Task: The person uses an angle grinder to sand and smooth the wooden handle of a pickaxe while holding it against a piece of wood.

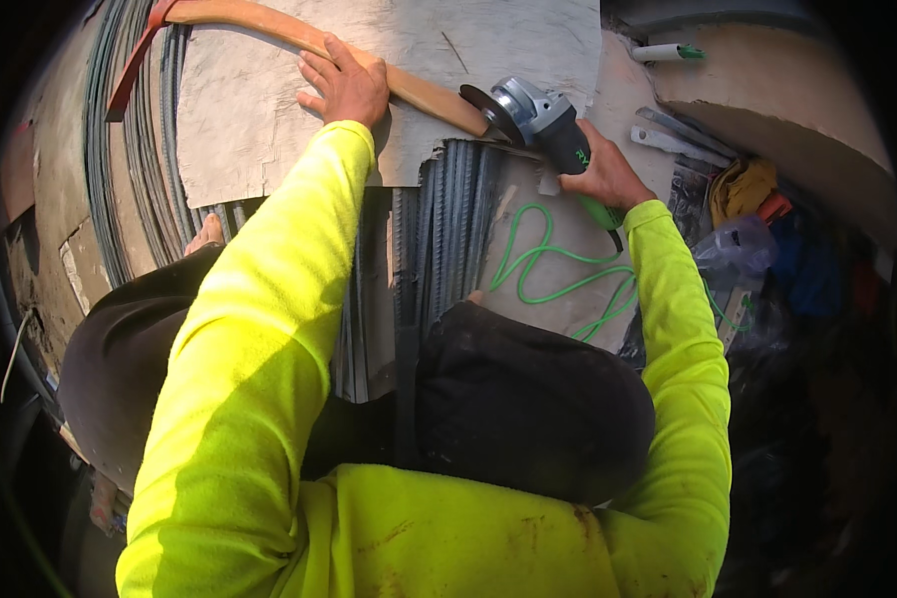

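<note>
- On the left, a red metal head (135, 75) is sitting at one end of a curved wooden handle (429, 97), which is stretching toward the right
- Nearer than this head, long metal bars (120, 179) are running from far to near
- A bare foot (207, 232) is showing just beside a pale board (239, 110), which is lying under the handle
- The left hand (347, 85) is resting across the handle, its fingers being spread and quite open
- Ribbed bars (458, 229) are coming out from under the board's near edge
- The disc (490, 115) of an angle grinder (558, 125) is standing at the handle's right end; whether they are touching, I cannot tell
- The right hand (608, 169) is holding the grinder, its fingers wrapping around the body
- A green cord (546, 300) is looping near the right forearm
- Farther right, a yellowish cloth (743, 189) is lying near clear plastic (738, 244)
</note>
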Tool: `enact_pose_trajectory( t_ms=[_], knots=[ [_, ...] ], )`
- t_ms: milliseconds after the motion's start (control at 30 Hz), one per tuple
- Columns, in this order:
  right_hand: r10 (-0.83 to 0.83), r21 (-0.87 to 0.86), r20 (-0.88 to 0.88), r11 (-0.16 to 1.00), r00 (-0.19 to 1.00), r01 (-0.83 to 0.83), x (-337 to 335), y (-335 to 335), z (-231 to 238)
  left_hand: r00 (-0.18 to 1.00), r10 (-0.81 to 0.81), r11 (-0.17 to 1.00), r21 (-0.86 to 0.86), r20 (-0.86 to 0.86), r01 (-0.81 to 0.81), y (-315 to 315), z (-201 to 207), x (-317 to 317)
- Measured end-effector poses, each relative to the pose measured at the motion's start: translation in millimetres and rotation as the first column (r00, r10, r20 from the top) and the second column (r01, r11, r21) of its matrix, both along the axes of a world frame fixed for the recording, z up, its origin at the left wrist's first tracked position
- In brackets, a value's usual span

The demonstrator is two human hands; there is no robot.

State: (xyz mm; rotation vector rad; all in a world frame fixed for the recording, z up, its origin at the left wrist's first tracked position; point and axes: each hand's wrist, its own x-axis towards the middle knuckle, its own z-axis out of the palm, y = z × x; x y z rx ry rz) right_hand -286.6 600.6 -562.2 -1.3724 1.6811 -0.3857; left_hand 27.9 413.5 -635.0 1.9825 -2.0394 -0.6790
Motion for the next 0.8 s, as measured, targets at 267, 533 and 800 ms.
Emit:
enact_pose_trajectory(
  t_ms=[267, 533, 800],
  knots=[
    [-0.077, 0.043, -0.012, 0.996, 0.997, 0.077, -12.0, 55.3, 21.0, 1.000, 0.008, 0.999, 0.042, 0.003, -0.008, 0.9, 3.8, -1.1],
    [-0.175, -0.094, -0.003, 0.980, 0.985, 0.174, -0.9, 65.9, 30.4, 0.990, 0.119, 0.992, 0.060, -0.075, -0.114, -3.4, 11.8, -10.7],
    [-0.069, -0.091, 0.023, 0.993, 0.997, 0.071, 4.8, 25.4, 49.8, 0.994, 0.092, 0.995, 0.052, -0.051, -0.090, -2.7, 7.2, -8.2]
  ],
)
